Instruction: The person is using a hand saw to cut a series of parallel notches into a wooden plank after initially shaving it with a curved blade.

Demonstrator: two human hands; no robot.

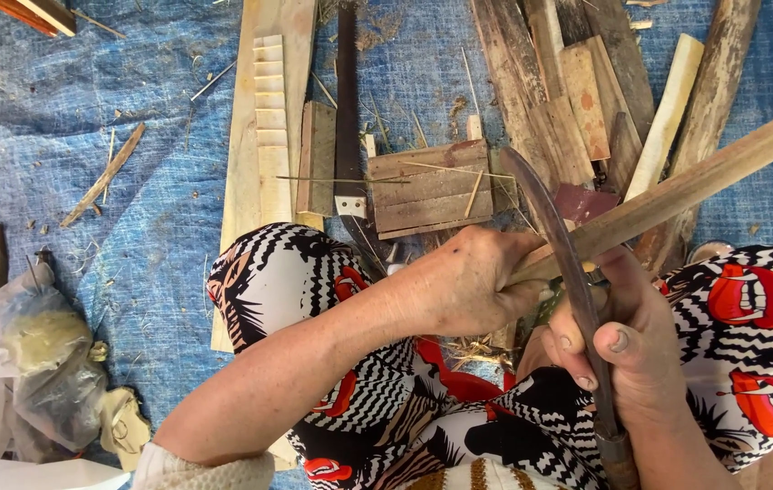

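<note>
Stick [677, 186]: long wooden length, running from the far right edge down to centre, above the lap. Left hand [468, 281] is closed around its near end. Knife [568, 272]: long curved dark blade, crossing the stick just right of the left hand, edge against the wood. Right hand [631, 349] is wrapped tight around the knife handle, near right. Planks [423, 186] and offcuts lie on the blue tarp [87, 109] beyond. Plastic bag [28, 372] sits near left.
</note>
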